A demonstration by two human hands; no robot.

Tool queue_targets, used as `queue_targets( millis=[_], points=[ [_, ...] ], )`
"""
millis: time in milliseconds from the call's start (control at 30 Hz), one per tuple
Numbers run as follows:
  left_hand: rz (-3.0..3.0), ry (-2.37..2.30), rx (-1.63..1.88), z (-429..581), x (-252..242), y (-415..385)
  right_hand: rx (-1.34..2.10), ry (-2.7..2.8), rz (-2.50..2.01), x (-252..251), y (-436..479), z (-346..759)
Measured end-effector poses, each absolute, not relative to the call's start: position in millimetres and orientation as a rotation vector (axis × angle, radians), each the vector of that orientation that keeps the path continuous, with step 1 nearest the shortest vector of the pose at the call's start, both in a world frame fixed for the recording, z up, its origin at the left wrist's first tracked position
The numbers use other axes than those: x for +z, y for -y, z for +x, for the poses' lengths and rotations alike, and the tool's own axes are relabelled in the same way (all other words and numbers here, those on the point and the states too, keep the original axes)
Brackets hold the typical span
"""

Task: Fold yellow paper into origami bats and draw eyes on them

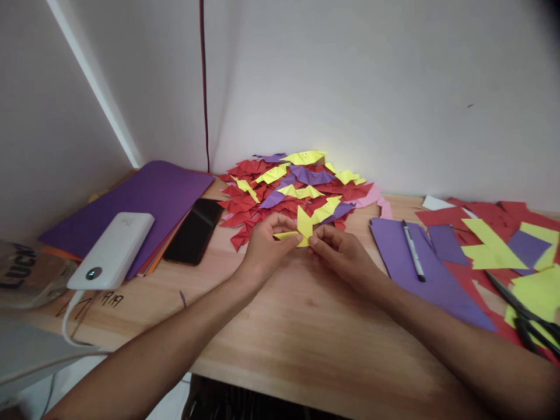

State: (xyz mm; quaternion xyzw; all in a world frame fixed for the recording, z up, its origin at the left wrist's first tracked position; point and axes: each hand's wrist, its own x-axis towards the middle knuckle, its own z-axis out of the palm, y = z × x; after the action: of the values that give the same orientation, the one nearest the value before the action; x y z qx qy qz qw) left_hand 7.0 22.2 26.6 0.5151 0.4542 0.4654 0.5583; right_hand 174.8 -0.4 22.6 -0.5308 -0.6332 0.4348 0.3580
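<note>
A small folded piece of yellow paper (305,221) is held up over the wooden table between both hands. My left hand (272,238) pinches its left side, where one yellow flap points left. Closed at its lower right edge are the thumb and fingers of my right hand (336,249). One pointed flap of the paper stands upward between the hands. Right behind it lies a heap of folded paper bats (301,181) in red, yellow and purple, several yellow ones with small drawn faces. My fingers hide part of the folds.
On the left, a white power bank (112,248) lies on purple sheets (149,192) beside a black phone (195,230). To the right are a pen (413,251) on folded purple paper (446,297), scissors (529,318) and coloured scraps (494,245). A wall (371,87) stands behind.
</note>
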Motion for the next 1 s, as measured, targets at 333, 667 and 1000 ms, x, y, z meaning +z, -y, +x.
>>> queue_targets(
  millis=[333, 667, 1000],
  points=[
    [1.509, -0.947, 0.803, -6, 26, -32, 1.016, 1.741, -1.339, 21, 3, 176],
    [1.750, -1.004, 0.750, -10, 28, -29, 1.004, 1.894, -1.277, 24, 2, 174],
    [1.921, -1.246, 0.697, -11, 29, -25, 0.933, 1.958, -1.359, 28, 4, 170]
  ],
)
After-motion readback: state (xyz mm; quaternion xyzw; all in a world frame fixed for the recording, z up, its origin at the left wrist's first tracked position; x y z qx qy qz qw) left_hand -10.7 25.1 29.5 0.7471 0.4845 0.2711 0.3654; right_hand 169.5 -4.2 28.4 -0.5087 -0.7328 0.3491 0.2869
